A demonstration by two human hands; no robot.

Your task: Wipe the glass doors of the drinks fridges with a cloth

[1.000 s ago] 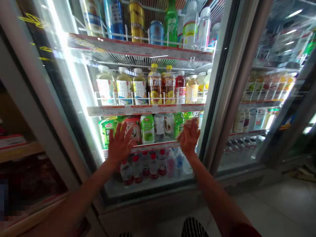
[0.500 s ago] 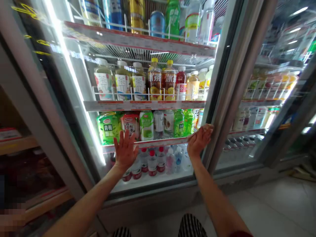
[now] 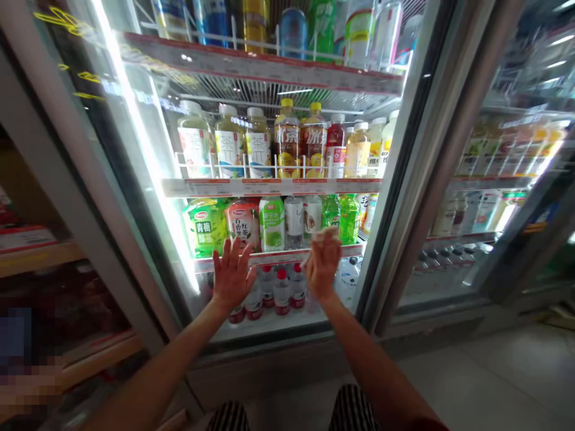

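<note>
Head view, left hand [image 3: 231, 276] flat with fingers spread at a drinks cooler's glass door [image 3: 274, 328], right hand [image 3: 323, 269] bunched around a pale cloth [image 3: 331, 230] — blurred — before the same glass, 2 yellow-capped iced-tea bottles [image 3: 287, 143] on a shelf behind.

- My two hands [image 3: 231, 278] [image 3: 323, 266], center of the frame
- Two yellow-capped bottles [image 3: 287, 143] [image 3: 313, 143], upper center
- Three red bottle caps [image 3: 281, 274] visible between my hands
- My two striped trouser legs [image 3: 353, 410], bottom edge
</note>
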